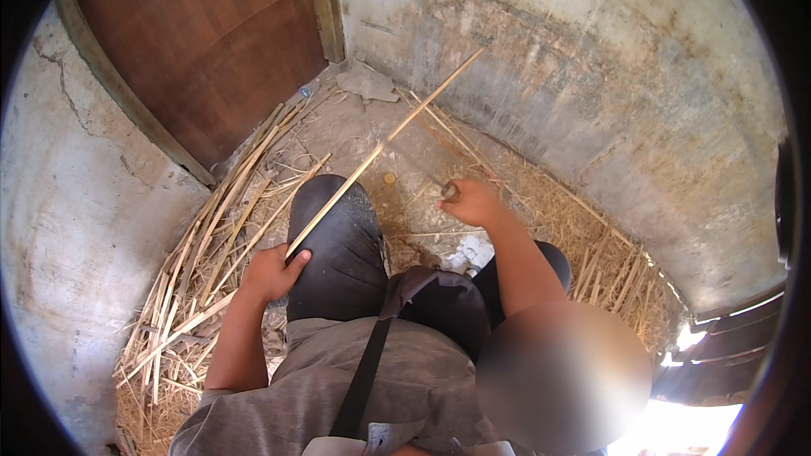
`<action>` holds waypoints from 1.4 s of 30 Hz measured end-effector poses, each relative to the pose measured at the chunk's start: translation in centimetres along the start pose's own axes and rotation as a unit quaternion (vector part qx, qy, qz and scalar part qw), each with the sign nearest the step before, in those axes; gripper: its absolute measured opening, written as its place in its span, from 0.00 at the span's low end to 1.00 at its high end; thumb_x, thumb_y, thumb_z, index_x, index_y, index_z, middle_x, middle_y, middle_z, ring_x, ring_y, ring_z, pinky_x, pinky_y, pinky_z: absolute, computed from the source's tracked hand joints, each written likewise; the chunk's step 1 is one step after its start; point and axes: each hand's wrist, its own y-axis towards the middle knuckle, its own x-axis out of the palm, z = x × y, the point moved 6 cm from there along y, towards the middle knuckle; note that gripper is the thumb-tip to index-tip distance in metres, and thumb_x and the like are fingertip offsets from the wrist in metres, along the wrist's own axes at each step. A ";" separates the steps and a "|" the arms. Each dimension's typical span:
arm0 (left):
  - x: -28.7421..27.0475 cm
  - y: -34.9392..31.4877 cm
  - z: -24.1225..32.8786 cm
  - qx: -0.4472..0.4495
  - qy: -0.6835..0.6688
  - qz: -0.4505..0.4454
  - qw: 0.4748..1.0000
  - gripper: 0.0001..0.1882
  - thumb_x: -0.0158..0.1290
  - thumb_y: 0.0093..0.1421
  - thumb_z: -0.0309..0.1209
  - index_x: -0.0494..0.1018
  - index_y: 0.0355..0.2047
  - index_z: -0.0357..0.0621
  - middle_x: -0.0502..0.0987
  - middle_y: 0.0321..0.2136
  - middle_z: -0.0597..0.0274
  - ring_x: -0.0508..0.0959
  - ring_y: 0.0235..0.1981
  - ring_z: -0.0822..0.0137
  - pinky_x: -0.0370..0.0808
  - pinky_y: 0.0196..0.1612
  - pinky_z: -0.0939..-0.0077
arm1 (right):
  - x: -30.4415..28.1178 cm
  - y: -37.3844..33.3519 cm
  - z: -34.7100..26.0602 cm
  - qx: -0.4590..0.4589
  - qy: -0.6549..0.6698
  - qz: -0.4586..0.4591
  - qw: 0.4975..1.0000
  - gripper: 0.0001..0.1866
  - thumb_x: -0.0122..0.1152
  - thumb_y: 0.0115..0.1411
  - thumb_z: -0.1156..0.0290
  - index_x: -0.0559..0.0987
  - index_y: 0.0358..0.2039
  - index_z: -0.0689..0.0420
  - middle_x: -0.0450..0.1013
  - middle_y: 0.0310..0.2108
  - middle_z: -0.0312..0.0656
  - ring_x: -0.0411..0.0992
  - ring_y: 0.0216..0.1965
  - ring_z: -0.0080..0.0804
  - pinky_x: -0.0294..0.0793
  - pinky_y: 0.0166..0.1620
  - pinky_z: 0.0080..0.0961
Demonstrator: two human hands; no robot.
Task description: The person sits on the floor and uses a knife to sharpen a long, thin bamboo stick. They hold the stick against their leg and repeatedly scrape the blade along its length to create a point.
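the left hand [272, 273] is closed round the near end of a long pale cane strip [384, 145] resting across the raised knee [331, 228] and slanting out over the floor toward the wall – the right hand [470, 202] is fisted on a small dark tool handle [450, 192], with split canes [203, 262] heaped along the floor's left edge.

blurred patch [562, 376] over right elbow, tool [450, 192] mostly hidden in right hand [473, 201]
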 end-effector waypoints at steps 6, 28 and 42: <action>-0.3 -0.1 0.3 -0.005 -0.008 -0.009 1.000 0.34 0.51 0.65 0.61 0.77 0.35 0.34 0.80 0.29 0.37 0.81 0.36 0.38 0.76 0.42 0.52 | 2.0 -0.2 -3.3 -0.090 0.004 -0.053 0.994 0.24 0.69 0.55 0.51 0.81 0.41 0.59 0.79 0.36 0.57 0.77 0.42 0.59 0.77 0.46 0.47; 0.0 -0.1 0.2 -0.002 -0.011 0.001 1.000 0.34 0.51 0.65 0.60 0.78 0.35 0.34 0.80 0.28 0.38 0.82 0.37 0.38 0.76 0.42 0.52 | 1.2 -0.1 -3.3 -0.065 0.002 -0.043 0.997 0.23 0.69 0.55 0.54 0.81 0.43 0.59 0.79 0.36 0.55 0.77 0.42 0.57 0.77 0.45 0.47; 0.2 0.1 0.0 -0.005 -0.001 -0.003 1.000 0.35 0.50 0.66 0.61 0.78 0.36 0.34 0.81 0.29 0.37 0.81 0.38 0.37 0.76 0.43 0.51 | 0.0 -0.1 -0.8 0.031 0.035 0.001 0.999 0.26 0.69 0.55 0.53 0.80 0.48 0.60 0.79 0.42 0.58 0.76 0.47 0.59 0.76 0.50 0.46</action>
